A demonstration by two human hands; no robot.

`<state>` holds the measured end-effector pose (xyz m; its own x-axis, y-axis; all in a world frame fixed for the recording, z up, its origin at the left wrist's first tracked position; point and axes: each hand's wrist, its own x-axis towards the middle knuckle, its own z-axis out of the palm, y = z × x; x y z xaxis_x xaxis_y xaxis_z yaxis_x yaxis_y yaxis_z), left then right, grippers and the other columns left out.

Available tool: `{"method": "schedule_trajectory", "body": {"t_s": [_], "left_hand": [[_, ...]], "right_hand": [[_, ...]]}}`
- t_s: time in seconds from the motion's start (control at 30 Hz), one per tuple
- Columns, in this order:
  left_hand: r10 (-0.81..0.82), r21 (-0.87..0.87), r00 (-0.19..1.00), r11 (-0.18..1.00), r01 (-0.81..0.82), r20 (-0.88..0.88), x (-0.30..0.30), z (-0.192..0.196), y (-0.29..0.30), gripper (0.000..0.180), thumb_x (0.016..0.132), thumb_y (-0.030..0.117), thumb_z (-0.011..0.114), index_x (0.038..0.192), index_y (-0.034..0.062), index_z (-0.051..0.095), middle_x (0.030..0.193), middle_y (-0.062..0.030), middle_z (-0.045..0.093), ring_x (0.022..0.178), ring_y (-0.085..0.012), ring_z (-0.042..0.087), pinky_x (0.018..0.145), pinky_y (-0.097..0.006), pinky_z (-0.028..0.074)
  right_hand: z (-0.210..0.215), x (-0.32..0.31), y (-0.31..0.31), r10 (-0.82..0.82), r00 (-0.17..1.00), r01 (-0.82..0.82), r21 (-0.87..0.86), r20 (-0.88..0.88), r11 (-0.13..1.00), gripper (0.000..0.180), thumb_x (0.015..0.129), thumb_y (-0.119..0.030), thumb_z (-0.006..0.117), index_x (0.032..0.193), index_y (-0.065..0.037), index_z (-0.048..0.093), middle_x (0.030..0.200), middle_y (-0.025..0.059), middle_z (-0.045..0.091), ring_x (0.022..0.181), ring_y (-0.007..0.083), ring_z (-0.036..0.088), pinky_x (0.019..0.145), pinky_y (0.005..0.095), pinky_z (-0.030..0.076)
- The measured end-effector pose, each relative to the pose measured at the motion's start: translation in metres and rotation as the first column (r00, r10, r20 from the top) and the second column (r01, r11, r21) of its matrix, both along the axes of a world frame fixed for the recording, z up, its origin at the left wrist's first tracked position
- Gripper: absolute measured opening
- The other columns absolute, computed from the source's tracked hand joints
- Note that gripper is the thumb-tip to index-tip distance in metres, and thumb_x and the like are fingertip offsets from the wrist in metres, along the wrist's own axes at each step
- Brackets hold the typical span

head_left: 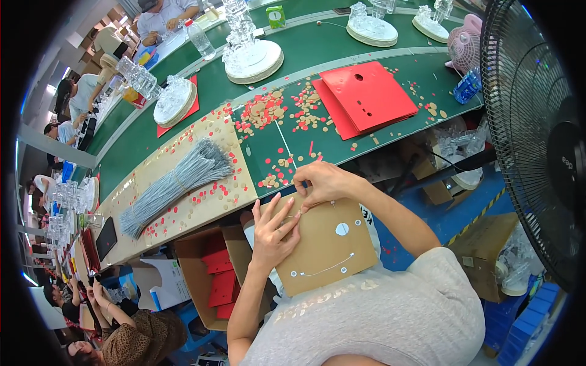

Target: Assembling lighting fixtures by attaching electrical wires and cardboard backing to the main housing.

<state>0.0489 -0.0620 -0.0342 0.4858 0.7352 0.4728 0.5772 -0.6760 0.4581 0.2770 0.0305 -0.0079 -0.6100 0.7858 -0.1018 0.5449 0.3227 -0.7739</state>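
Note:
A brown cardboard panel (323,244) lies across my lap, tilted at the table's edge. It has one larger hole and several small ringed holes. A thin pale wire (326,265) curves between two points along its lower part. My left hand (274,236) lies on the panel's left side with fingers stretched out. My right hand (326,185) reaches over its top edge, thumb and fingertips pinched on what looks like another thin wire, close to the left fingertips. The pinched piece is mostly hidden by the fingers.
A bundle of grey wires (180,180) lies on the table among red and brown paper dots (262,111). Red folded panels (366,94) lie beyond. A box (207,280) holds red pieces. A large black fan (531,140) stands at right; other people work at left.

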Motion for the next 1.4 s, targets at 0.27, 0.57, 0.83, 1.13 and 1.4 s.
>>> {"method": "schedule_trajectory", "body": {"t_s": [0.27, 0.57, 0.83, 1.13, 1.4], "left_hand": [[-0.010, -0.043, 0.986, 0.999, 0.003, -0.164, 0.004, 0.011, -0.009, 0.039, 0.077, 0.008, 0.077, 0.115, 0.0082, 0.077, 0.141, -0.0083, 0.064, 0.145, -0.0374, 0.045, 0.116, -0.072, 0.021], [0.078, -0.130, 0.992, 0.989, -0.064, 0.100, -0.012, 0.001, 0.005, 0.053, 0.075, 0.001, 0.074, 0.127, 0.0039, 0.069, 0.139, -0.0133, 0.065, 0.139, -0.0330, 0.053, 0.122, -0.060, 0.022], [0.071, -0.124, 0.924, 0.992, -0.026, 0.375, -0.017, 0.004, 0.014, 0.043, 0.075, -0.004, 0.068, 0.118, 0.0024, 0.072, 0.123, -0.0138, 0.073, 0.129, -0.0341, 0.062, 0.118, -0.055, 0.034], [0.470, -0.292, 0.338, 0.838, -0.460, 0.816, -0.074, 0.073, 0.109, 0.039, 0.106, 0.019, 0.044, 0.134, -0.0043, 0.057, 0.106, -0.0122, 0.071, 0.103, -0.0184, 0.066, 0.097, -0.034, 0.048], [0.339, -0.144, 0.624, 0.929, -0.341, 0.704, -0.041, 0.114, 0.358, 0.035, 0.097, 0.003, 0.059, 0.132, 0.0022, 0.060, 0.115, -0.0105, 0.071, 0.106, -0.0179, 0.066, 0.097, -0.029, 0.049]], "right_hand": [[0.008, 0.005, 0.008, 0.035, 0.990, -0.009, -0.193, 0.134, 0.981, 0.050, 0.069, -0.030, 0.091, 0.099, -0.004, 0.061, 0.085, 0.0106, 0.065, 0.079, 0.0243, 0.066, 0.069, 0.0388, 0.052], [-0.089, 0.086, -0.094, -0.340, 0.935, 0.356, 0.294, -0.106, 0.887, 0.034, 0.075, -0.003, 0.074, 0.109, -0.007, 0.071, 0.111, 0.0168, 0.069, 0.105, 0.0355, 0.066, 0.090, 0.0428, 0.055], [-0.132, 0.017, -0.131, -0.382, 0.913, 0.381, -0.039, -0.141, 0.924, 0.054, 0.086, -0.017, 0.073, 0.135, -0.001, 0.058, 0.136, 0.0185, 0.063, 0.128, 0.0366, 0.056, 0.109, 0.0447, 0.045], [-0.070, 0.101, -0.127, -0.486, 0.870, 0.451, 0.526, -0.081, 0.721, 0.050, 0.087, -0.017, 0.071, 0.133, 0.000, 0.059, 0.133, 0.0185, 0.064, 0.124, 0.0369, 0.059, 0.107, 0.0460, 0.046], [0.159, 0.088, 0.125, -0.556, 0.793, 0.528, 0.738, -0.250, 0.421, 0.038, 0.090, -0.018, 0.072, 0.125, -0.005, 0.064, 0.117, 0.0187, 0.068, 0.102, 0.0366, 0.068, 0.083, 0.0470, 0.054]]}}
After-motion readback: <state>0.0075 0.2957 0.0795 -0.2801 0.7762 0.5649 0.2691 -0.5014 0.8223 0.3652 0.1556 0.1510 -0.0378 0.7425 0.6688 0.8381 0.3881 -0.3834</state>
